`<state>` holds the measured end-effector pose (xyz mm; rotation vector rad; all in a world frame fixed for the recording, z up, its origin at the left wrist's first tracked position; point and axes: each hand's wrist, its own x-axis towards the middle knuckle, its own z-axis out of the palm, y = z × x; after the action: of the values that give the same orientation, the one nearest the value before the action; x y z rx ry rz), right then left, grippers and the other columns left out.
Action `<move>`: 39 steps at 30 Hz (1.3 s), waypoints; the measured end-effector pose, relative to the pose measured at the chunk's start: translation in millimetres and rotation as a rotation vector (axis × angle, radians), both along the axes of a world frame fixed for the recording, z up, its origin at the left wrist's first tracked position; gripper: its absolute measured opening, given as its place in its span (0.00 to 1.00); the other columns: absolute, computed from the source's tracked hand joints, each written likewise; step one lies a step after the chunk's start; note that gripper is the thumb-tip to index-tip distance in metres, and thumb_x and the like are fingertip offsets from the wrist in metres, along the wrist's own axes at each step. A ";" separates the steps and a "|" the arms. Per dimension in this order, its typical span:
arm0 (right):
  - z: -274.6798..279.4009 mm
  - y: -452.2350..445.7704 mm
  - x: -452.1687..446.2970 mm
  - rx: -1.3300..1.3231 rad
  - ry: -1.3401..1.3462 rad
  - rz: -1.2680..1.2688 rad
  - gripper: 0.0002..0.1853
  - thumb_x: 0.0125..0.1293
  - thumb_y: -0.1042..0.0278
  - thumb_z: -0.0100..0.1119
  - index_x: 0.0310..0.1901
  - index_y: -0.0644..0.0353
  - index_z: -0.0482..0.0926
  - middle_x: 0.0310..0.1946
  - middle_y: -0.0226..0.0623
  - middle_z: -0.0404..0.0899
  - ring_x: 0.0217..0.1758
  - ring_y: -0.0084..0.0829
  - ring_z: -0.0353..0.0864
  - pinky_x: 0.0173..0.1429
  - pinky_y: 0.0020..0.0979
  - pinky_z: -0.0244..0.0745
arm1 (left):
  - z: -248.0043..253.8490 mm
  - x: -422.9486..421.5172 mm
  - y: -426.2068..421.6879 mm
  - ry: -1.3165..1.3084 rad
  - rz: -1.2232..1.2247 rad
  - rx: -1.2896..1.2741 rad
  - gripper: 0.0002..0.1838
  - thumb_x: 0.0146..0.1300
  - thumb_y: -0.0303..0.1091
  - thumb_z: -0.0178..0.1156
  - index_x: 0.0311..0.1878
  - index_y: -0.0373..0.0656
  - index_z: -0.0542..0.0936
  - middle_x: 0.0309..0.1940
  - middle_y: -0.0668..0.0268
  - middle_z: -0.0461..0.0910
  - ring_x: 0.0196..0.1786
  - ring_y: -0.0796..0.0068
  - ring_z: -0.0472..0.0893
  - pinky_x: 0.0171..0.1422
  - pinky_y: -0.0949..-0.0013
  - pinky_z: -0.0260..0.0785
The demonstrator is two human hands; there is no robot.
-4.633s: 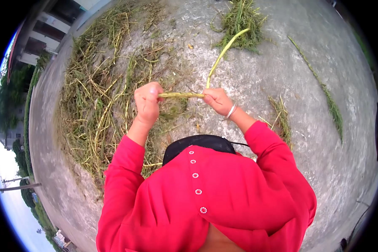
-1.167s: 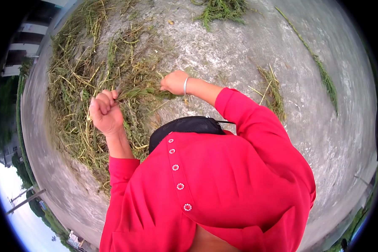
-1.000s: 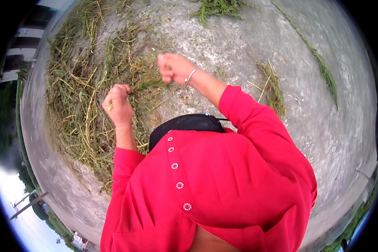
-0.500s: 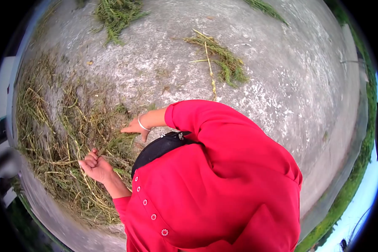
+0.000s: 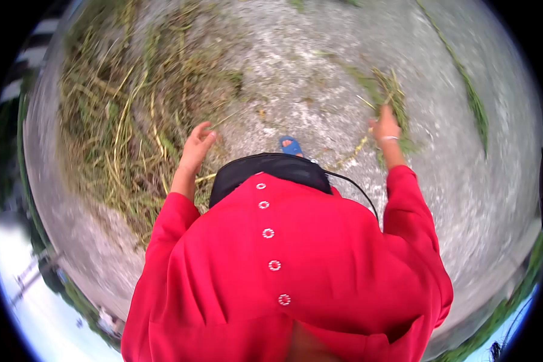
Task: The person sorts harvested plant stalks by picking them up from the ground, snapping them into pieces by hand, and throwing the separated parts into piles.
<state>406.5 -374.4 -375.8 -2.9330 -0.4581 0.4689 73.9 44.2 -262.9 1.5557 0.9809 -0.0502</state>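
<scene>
My left hand [image 5: 196, 146] hangs over the right edge of a large heap of dry and green plant stalks [image 5: 127, 114], fingers loosely bent and apart, nothing visible in them. Farther right, my right hand [image 5: 387, 125], a white bracelet at its wrist, overlaps a small bunch of stalks [image 5: 394, 87]. Its fingers are smeared by motion, so whether they grip the bunch or only touch it cannot be made out. Just left of that hand lies a yellowish stalk [image 5: 361, 145] on the concrete ground [image 5: 283, 78].
A long green plant stem [image 5: 464, 78] lies at the far right. A blue sandal [image 5: 290, 145] shows on my foot, past the black waist bag [image 5: 265, 169] at my front. A thin black cord [image 5: 359, 188] hangs from the bag's right side.
My right hand has left the heap and swung right to the small bunch. My left hand stays by the heap, its fingers more extended. The view has turned.
</scene>
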 end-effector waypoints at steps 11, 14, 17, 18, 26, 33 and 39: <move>-71.6 -1.7 62.8 -0.049 0.253 0.290 0.25 0.55 0.50 0.57 0.48 0.63 0.75 0.44 0.56 0.75 0.51 0.51 0.73 0.57 0.40 0.67 | -53.5 -285.8 -42.8 0.564 0.530 -0.041 0.21 0.57 0.43 0.57 0.50 0.40 0.76 0.34 0.66 0.79 0.30 0.74 0.76 0.31 0.71 0.67; -79.0 87.3 28.4 -0.096 0.418 0.646 0.23 0.57 0.49 0.53 0.43 0.62 0.78 0.41 0.51 0.78 0.48 0.50 0.75 0.54 0.41 0.68 | -65.9 -320.7 -77.1 0.568 0.624 -0.137 0.19 0.58 0.41 0.56 0.51 0.42 0.75 0.32 0.67 0.78 0.29 0.75 0.75 0.28 0.72 0.66; -86.2 185.6 2.3 -0.030 0.539 0.824 0.21 0.60 0.50 0.51 0.40 0.62 0.79 0.36 0.49 0.79 0.41 0.43 0.78 0.46 0.38 0.71 | -61.2 -321.7 -104.9 0.538 0.689 -0.220 0.18 0.59 0.40 0.56 0.50 0.42 0.75 0.31 0.68 0.77 0.29 0.76 0.75 0.28 0.72 0.65; -93.5 219.0 -5.3 0.024 0.547 0.875 0.19 0.61 0.53 0.52 0.38 0.63 0.79 0.31 0.47 0.80 0.35 0.36 0.80 0.40 0.35 0.73 | -69.1 -330.8 -111.4 0.512 0.695 -0.234 0.18 0.59 0.40 0.56 0.50 0.42 0.76 0.31 0.68 0.77 0.29 0.75 0.75 0.28 0.72 0.66; -41.6 469.2 -122.8 0.285 0.992 0.350 0.19 0.67 0.54 0.48 0.48 0.63 0.72 0.38 0.38 0.78 0.38 0.30 0.79 0.41 0.30 0.76 | -170.1 -408.9 -124.1 0.402 0.794 -0.414 0.15 0.58 0.40 0.57 0.45 0.43 0.78 0.30 0.67 0.78 0.29 0.75 0.76 0.30 0.71 0.69; -43.7 489.0 -230.2 0.079 1.051 0.531 0.17 0.66 0.55 0.49 0.42 0.63 0.74 0.31 0.32 0.77 0.31 0.22 0.76 0.35 0.26 0.73 | -300.0 -484.5 -11.5 0.540 0.329 -0.176 0.17 0.58 0.44 0.46 0.36 0.41 0.79 0.34 0.48 0.79 0.41 0.48 0.77 0.48 0.55 0.67; -79.2 328.3 -161.2 -0.494 0.432 1.309 0.18 0.65 0.53 0.43 0.35 0.60 0.75 0.28 0.38 0.78 0.28 0.30 0.78 0.32 0.30 0.72 | -409.1 -477.0 164.7 0.568 0.596 -0.026 0.13 0.58 0.38 0.47 0.35 0.43 0.78 0.39 0.46 0.77 0.44 0.46 0.76 0.49 0.53 0.67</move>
<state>245.3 -46.0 -455.0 -2.2928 -2.3991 1.4201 -403.2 208.9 -672.0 1.1852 1.8534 -0.0873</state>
